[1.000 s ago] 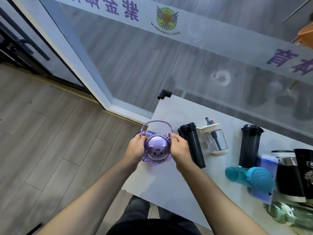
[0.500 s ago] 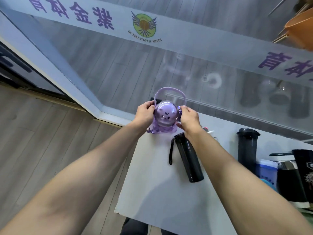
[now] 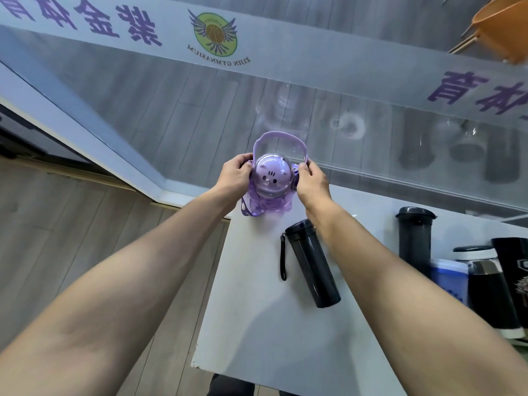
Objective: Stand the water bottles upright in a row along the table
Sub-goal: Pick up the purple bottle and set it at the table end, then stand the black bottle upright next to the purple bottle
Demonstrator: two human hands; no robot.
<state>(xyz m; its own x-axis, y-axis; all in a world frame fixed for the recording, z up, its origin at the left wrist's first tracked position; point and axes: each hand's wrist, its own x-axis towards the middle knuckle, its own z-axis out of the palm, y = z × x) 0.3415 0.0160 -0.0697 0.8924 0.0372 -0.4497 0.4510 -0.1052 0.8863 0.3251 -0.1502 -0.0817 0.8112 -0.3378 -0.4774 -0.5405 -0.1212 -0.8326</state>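
Note:
A purple bottle (image 3: 271, 181) with a domed cat-face lid and a loop handle stands upright at the far left corner of the white table (image 3: 257, 324). My left hand (image 3: 235, 174) grips its left side and my right hand (image 3: 313, 181) its right side. A slim black bottle (image 3: 313, 265) with a wrist strap lies on its side just right of it, under my right forearm. Another black bottle (image 3: 414, 238) stands upright further right.
At the right edge are a blue-lidded container (image 3: 450, 278), a black and steel flask (image 3: 485, 284) and a black cup (image 3: 514, 270). A glass wall (image 3: 285, 95) runs behind the table. Wooden floor (image 3: 71, 238) lies to the left.
Both hands carried the purple bottle from the table's near left part to its far left corner. My view tilted up and to the right.

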